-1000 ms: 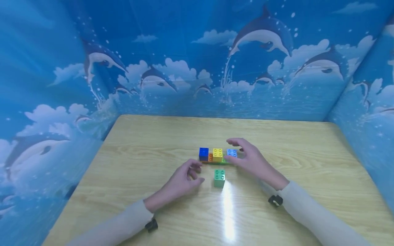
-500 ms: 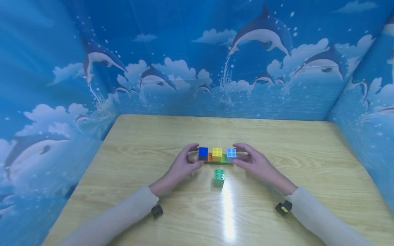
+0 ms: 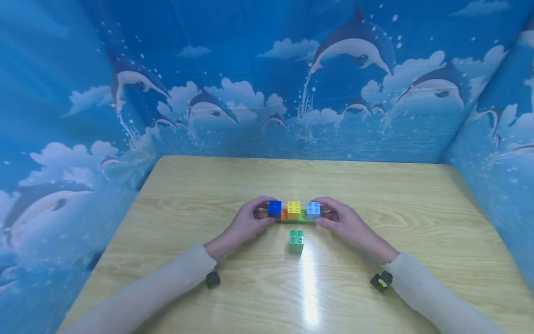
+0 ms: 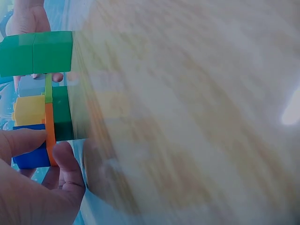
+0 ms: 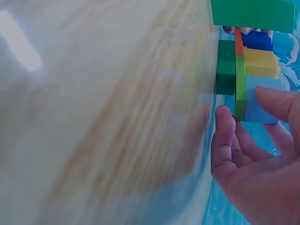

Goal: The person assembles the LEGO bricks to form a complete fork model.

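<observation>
Both hands are at the ends of a toy brick build. On top, from left to right, sit a dark blue brick, a yellow brick and a light blue brick. Under them run an orange plate and a lime plate, with a dark green brick beneath the middle. My left hand pinches the dark blue end between thumb and fingers. With thumb and fingers, my right hand pinches the light blue end.
Just in front of the build stands a stack of two green bricks on the wooden table. A dolphin-print curtain hangs behind the table and along its sides. Light glares off the tabletop in front.
From beside the build, my left hand has moved up and taken the dark blue end. My right hand has drawn right, off the light blue brick's top, and now pinches that end.
</observation>
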A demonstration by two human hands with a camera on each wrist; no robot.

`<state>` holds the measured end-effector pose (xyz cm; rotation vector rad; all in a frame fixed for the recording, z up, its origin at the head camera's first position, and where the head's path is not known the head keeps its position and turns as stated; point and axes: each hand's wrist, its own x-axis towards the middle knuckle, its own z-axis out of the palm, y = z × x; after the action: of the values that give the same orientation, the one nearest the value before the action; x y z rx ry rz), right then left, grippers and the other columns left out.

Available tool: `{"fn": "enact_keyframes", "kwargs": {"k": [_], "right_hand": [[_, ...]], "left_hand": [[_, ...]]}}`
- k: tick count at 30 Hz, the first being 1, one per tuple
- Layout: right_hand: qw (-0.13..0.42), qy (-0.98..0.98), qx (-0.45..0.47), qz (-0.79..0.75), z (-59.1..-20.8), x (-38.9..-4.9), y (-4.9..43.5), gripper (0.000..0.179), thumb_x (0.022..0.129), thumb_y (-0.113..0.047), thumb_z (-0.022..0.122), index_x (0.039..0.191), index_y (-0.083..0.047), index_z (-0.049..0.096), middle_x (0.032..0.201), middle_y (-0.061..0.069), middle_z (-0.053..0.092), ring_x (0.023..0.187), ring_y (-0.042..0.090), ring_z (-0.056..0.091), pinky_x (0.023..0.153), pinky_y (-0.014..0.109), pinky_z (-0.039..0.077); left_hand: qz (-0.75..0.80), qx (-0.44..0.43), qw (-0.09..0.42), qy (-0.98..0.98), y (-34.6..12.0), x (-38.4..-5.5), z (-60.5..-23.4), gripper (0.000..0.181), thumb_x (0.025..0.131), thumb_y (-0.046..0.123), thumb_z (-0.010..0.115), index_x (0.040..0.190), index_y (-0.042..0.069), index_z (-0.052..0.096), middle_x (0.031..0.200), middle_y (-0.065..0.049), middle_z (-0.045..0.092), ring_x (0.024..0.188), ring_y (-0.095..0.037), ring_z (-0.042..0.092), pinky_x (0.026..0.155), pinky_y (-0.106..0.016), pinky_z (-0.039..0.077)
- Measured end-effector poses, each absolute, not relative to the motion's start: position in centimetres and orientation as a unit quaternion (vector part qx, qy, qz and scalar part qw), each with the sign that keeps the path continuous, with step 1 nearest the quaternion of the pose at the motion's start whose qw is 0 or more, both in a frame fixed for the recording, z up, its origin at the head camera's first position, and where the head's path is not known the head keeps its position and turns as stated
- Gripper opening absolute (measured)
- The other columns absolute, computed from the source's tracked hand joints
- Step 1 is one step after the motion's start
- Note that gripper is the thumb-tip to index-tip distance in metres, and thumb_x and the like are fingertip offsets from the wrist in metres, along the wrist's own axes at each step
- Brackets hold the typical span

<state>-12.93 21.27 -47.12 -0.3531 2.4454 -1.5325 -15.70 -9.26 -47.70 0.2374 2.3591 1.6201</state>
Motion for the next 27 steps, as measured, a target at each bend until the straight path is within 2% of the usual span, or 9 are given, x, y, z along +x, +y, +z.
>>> {"fn": "enact_keyframes", "kwargs": {"k": [6,10,16,22,27], "right_hand": [[0.097,0.841,-0.131,-0.517,-47.1,-12.8,21.2,0.051,0.108,-0.015,0.07,0.157,-0.014,0.055,0.135,0.019,0.067,0.116,0.033,0.069,0.093,0.041,0.061],[0.079,0.844,-0.138,-0.513,-46.9,-12.6,21.4,0.052,0.109,-0.015,0.069,0.158,-0.016,0.053,0.127,0.017,0.07,0.11,0.031,0.07,0.087,0.039,0.062],[0.047,0.844,-0.149,-0.513,-46.0,-12.5,21.7,0.053,0.109,-0.016,0.07,0.158,-0.019,0.053,0.121,0.012,0.073,0.11,0.028,0.07,0.089,0.035,0.061],[0.03,0.832,-0.146,-0.534,-44.4,-11.8,21.5,0.051,0.11,-0.017,0.07,0.158,-0.016,0.053,0.121,0.014,0.073,0.109,0.029,0.071,0.088,0.032,0.062],[0.018,0.824,-0.148,-0.546,-43.5,-10.7,21.3,0.05,0.11,-0.016,0.069,0.157,-0.013,0.054,0.118,0.013,0.074,0.107,0.029,0.071,0.087,0.03,0.062]], "left_hand": [[0.571,0.095,0.135,0.804,-9.3,-15.5,-47.4,0.058,0.094,-0.005,0.08,0.144,0.023,0.068,0.126,-0.013,0.072,0.093,-0.023,0.071,0.077,-0.038,0.063],[0.573,0.124,0.128,0.8,-9.5,-15.3,-47.3,0.061,0.097,-0.001,0.079,0.149,0.026,0.063,0.122,-0.01,0.073,0.091,-0.023,0.071,0.076,-0.035,0.062],[0.582,0.159,0.128,0.787,-10.1,-15.2,-46.5,0.063,0.101,0.007,0.079,0.156,0.029,0.057,0.118,-0.006,0.073,0.094,-0.026,0.067,0.075,-0.031,0.058],[0.548,0.22,0.1,0.801,-10.6,-15.4,-44.6,0.061,0.103,0.012,0.079,0.158,0.021,0.055,0.115,-0.004,0.074,0.096,-0.024,0.07,0.078,-0.034,0.059],[0.539,0.251,0.073,0.801,-10.9,-14.9,-43.4,0.059,0.103,0.013,0.079,0.157,0.018,0.057,0.112,-0.003,0.075,0.093,-0.02,0.071,0.075,-0.031,0.057]]}}
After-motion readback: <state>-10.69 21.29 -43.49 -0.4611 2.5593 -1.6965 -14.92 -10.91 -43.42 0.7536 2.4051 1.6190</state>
